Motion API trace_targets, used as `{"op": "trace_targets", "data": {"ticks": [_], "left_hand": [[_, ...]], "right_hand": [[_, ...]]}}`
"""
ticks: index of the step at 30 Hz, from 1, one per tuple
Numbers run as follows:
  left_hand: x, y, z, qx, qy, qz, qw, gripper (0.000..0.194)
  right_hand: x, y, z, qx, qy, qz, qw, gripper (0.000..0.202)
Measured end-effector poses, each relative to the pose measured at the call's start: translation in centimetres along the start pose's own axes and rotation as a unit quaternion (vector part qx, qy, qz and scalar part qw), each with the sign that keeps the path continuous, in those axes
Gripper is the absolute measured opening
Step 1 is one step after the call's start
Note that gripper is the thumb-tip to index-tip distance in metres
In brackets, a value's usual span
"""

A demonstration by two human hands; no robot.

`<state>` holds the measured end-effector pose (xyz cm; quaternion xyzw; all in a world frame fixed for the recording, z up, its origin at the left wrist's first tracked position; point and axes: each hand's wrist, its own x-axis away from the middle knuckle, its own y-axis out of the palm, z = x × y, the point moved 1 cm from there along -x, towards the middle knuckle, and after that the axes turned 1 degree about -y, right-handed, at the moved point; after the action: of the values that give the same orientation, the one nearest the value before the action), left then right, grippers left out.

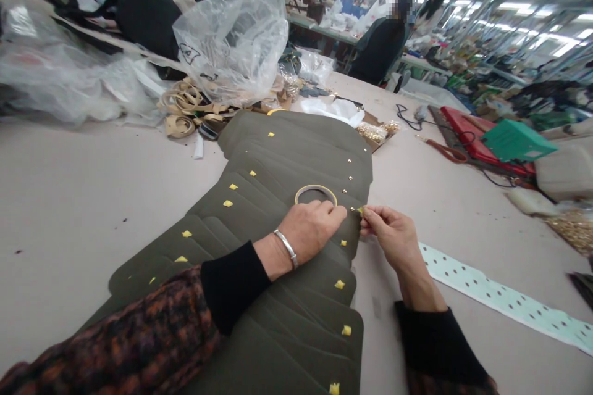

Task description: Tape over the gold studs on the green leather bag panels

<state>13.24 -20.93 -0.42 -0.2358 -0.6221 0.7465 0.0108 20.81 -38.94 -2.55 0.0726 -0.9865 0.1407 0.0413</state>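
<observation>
A fanned stack of dark olive fabric panels [301, 321] lies before me on the table. My left hand [306, 231], with a silver bangle at the wrist, rests over the stack, its fingers closed on the near edge of a narrow roll of yellow tape [316, 187]. At the stack's right edge my right hand [396, 234] pinches a small piece of yellow tape [360, 210]. Just left of that piece is a small metal stud [352, 209]; several more studs run up the right side. Yellow tape squares [340, 284] dot both sides of the panels.
A clear plastic bag [236, 43] and tan straps [183, 105] lie beyond the stack. To the right are a pale green dotted strip [504, 296], a green box [519, 141] and a red flat item [467, 129]. A person [382, 43] is across the room.
</observation>
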Motion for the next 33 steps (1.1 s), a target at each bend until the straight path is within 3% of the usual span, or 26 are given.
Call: {"op": "trace_targets", "data": {"ticks": [2,5,11,17,20,23,27,30,33], "left_hand": [[-0.1,0.4,-0.2,-0.023,-0.003,-0.053,0.998,0.009],[-0.3,0.6,-0.3,-0.024,-0.003,-0.088,0.996,0.01],[-0.5,0.6,-0.2,-0.015,-0.008,-0.098,0.995,0.013],[-0.6,0.4,-0.2,-0.012,-0.011,-0.107,0.994,0.015],[-0.6,0.4,-0.2,-0.016,-0.01,-0.108,0.994,0.014],[-0.6,0.4,-0.3,-0.016,-0.006,-0.104,0.994,0.012],[-0.4,0.5,-0.5,-0.015,-0.004,-0.096,0.995,0.014],[-0.4,0.5,-0.5,-0.011,-0.004,-0.094,0.996,0.015],[-0.4,0.4,-0.6,-0.006,-0.001,-0.095,0.995,0.014]], "right_hand": [[-0.3,-0.3,0.5,0.011,-0.005,-0.019,1.0,0.038],[-0.3,-0.1,0.6,0.081,-0.033,-0.028,0.996,0.036],[-0.3,0.9,-0.4,0.266,-0.14,0.005,0.954,0.025],[-0.7,1.8,-0.2,0.339,-0.191,0.028,0.921,0.021],[-0.3,1.3,-0.1,0.37,-0.219,0.063,0.901,0.028],[0.5,0.4,-0.2,0.386,-0.307,0.091,0.865,0.022],[0.9,0.3,-0.1,0.41,-0.411,0.011,0.814,0.02],[0.6,1.1,-0.1,0.457,-0.404,-0.025,0.792,0.022],[-0.1,1.9,-0.5,0.504,-0.345,-0.027,0.791,0.024]]}}
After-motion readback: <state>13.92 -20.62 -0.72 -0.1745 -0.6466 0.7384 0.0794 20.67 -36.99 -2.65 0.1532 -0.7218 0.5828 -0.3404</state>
